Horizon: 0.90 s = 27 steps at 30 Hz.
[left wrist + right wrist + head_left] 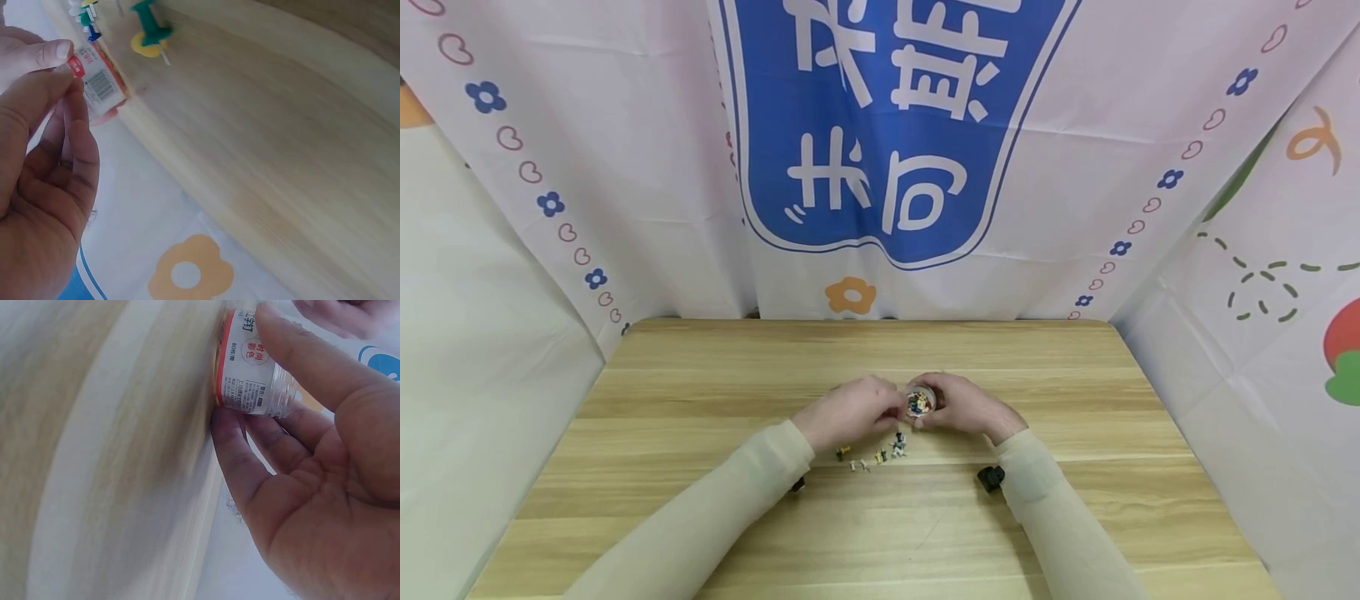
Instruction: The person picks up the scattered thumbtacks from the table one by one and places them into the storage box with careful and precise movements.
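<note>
My right hand [958, 404] grips a small clear jar [247, 369] with a white and red label, fingers and thumb round its side. It has no lid, and its threaded rim shows in the right wrist view. Coloured push pins [918, 404] lie inside. My left hand [857, 408] is at the jar's mouth, thumb and forefinger tips brought together; I cannot tell whether a pin is between them. Nearer to me, several loose push pins lie on the table, among them a green pin [150, 25] beside a yellow pin [145, 45], and white pins [865, 465].
The wood-grain table [700, 358] ends at a hanging white cloth [677, 250] with a blue sign. More white cloth hangs at both sides. A small black device [991, 477] sits by the right wrist.
</note>
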Each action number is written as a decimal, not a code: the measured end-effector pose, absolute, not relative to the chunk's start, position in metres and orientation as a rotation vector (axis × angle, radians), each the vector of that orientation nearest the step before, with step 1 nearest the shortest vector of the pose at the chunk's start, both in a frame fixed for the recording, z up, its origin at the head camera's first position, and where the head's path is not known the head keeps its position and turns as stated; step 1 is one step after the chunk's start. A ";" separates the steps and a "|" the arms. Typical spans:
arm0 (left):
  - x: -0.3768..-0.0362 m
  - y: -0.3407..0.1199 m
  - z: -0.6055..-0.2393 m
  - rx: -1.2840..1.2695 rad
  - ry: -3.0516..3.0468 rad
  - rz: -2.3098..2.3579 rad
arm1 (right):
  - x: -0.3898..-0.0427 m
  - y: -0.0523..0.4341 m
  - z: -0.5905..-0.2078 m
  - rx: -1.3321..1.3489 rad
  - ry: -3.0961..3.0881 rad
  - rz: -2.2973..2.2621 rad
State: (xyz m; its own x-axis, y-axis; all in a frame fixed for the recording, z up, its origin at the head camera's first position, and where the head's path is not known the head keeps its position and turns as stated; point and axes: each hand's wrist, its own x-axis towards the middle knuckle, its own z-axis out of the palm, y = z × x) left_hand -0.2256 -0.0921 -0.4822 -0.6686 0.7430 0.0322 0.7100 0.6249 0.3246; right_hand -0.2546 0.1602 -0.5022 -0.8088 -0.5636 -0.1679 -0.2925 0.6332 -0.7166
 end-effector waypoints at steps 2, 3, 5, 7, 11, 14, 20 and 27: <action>-0.226 -0.094 -0.484 1.277 2.721 0.423 | -0.254 0.161 -0.502 -0.677 2.487 -0.985; -0.226 -0.094 -0.485 1.309 2.715 0.393 | -0.254 0.161 -0.502 -0.677 2.490 -0.981; -0.226 -0.096 -0.486 1.382 2.701 0.342 | -0.254 0.161 -0.501 -0.679 2.497 -0.976; -0.226 -0.097 -0.486 1.456 2.686 0.295 | -0.254 0.161 -0.501 -0.684 2.498 -0.972; -0.227 -0.100 -0.487 1.600 2.647 0.253 | -0.255 0.161 -0.501 -0.684 2.492 -0.972; -0.229 -0.100 -0.489 1.691 2.632 0.205 | -0.255 0.161 -0.501 -0.686 2.486 -0.974; -0.228 -0.099 -0.491 1.742 2.636 0.086 | -0.255 0.162 -0.502 -0.686 2.473 -0.986; -0.227 -0.099 -0.493 1.745 2.632 0.068 | -0.255 0.162 -0.501 -0.689 2.466 -1.000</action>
